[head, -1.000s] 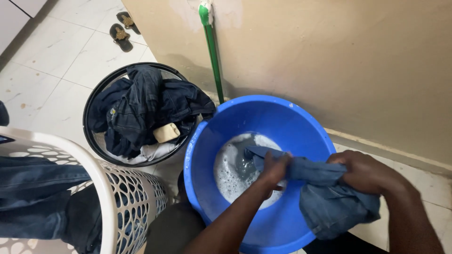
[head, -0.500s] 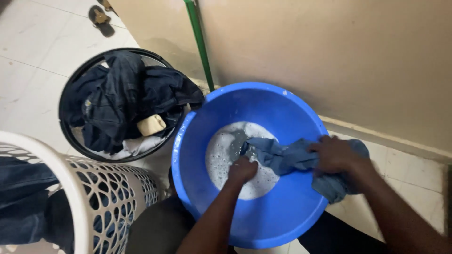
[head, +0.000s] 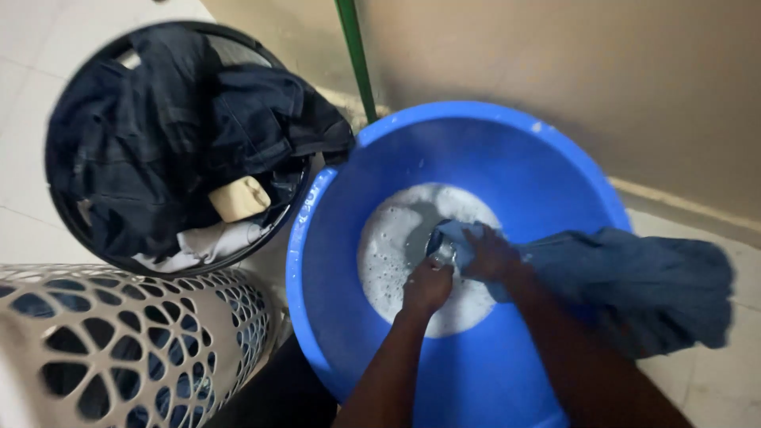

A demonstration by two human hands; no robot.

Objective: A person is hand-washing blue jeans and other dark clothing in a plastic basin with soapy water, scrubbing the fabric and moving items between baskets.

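Head view is taken from above, over a tiled floor beside a beige wall. At the lower left, one white perforated laundry basket is seen, with dark cloth showing through its holes. Above it, one round black tub is filled with dark clothes; one pale bar of soap is lodged among them, and a strip of white cloth is seen just below it. One green pole is propped against the wall between the two tubs. To the right, one large blue basin is set on the floor, touching the black tub, with a pool of soapy water at its bottom. One blue-grey garment is draped over the basin's right rim, its near end dipped into the suds. Two hands are seen in the basin: the left hand is clenched on the wet end of the garment, and the right hand is closed on the same cloth just beside it, the two touching.
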